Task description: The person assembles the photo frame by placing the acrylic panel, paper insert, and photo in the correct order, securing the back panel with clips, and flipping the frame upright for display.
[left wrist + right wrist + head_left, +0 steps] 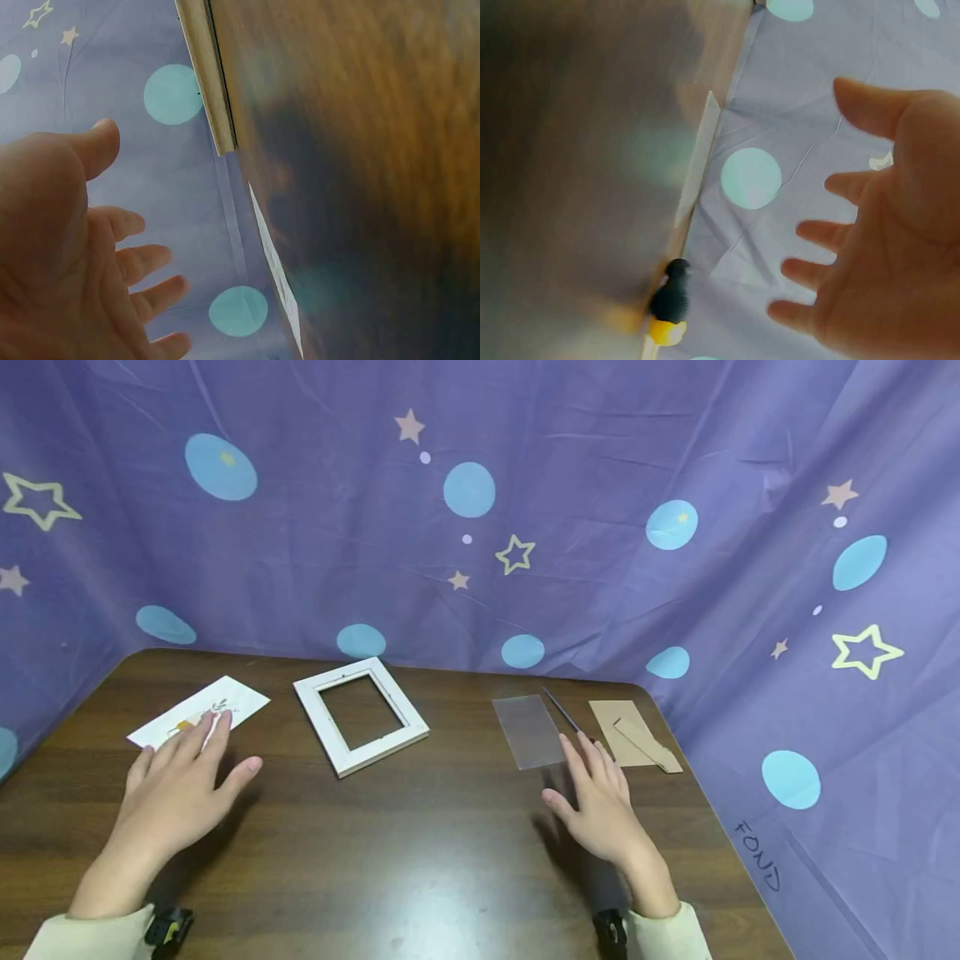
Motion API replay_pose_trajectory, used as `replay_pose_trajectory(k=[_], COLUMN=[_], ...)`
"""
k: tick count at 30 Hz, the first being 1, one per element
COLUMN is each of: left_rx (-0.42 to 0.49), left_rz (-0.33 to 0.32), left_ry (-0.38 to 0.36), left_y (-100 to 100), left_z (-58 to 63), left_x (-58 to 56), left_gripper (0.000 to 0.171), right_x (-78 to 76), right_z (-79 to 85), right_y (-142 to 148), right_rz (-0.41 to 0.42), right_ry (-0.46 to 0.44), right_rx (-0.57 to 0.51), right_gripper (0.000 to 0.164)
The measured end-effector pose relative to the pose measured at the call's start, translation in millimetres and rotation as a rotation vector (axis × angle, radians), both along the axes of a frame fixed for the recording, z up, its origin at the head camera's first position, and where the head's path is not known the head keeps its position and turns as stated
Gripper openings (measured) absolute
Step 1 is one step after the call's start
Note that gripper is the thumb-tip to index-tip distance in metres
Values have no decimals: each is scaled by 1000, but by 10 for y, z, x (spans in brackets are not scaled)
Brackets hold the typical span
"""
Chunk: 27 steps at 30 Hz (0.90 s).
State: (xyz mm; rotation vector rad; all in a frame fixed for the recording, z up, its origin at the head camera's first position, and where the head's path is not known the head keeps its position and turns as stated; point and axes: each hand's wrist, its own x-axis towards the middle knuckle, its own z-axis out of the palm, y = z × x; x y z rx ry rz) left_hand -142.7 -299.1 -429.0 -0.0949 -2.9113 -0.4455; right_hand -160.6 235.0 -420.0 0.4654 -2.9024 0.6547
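Note:
In the head view my left hand [176, 789] hovers with spread fingers over the near edge of a white card [213, 702] printed with a small plant picture. Right of it lies a white picture frame [318, 720] with an open middle. My right hand [603, 806] is held above the table, its fingers extended and holding nothing. Beyond its fingertips lie a clear sheet [525, 731] and a screwdriver [561, 708], whose black and yellow handle shows in the right wrist view. A brown backing board [609, 714] with a stand flap [647, 743] lies farther right.
The brown wooden table [390, 868] has rounded back corners. A purple curtain [570, 460] with stars and blue dots hangs behind it and along both sides. Dark straps with devices [168, 931] sit at both wrists.

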Motion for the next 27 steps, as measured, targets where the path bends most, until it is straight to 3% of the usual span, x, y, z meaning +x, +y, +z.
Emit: replay_pose_trajectory(k=[4,9,15,20,27], left_rx=[94,275,417,548,551], left_rz=[-31,-75,-61,-81,-52], left_ry=[-38,-123,-297,-463,-510], left_y=[28,120,257,369,545], left_z=[74,188,212,158,87], left_x=[-112,-303,-524,-710,-866], left_gripper=[87,87,90,95,101], right_x=[-96,-365,-731,-908,-1061], right_z=[121,257,318,332,307], right_y=[-2,-61,-294,-523,-794], right_rz=[54,110,131,134,161], right_ry=[-54,-125,-275,-404,-494], right_rx=[-91,-249,-423,-526,-533], right_gripper=[81,74,61,59,59])
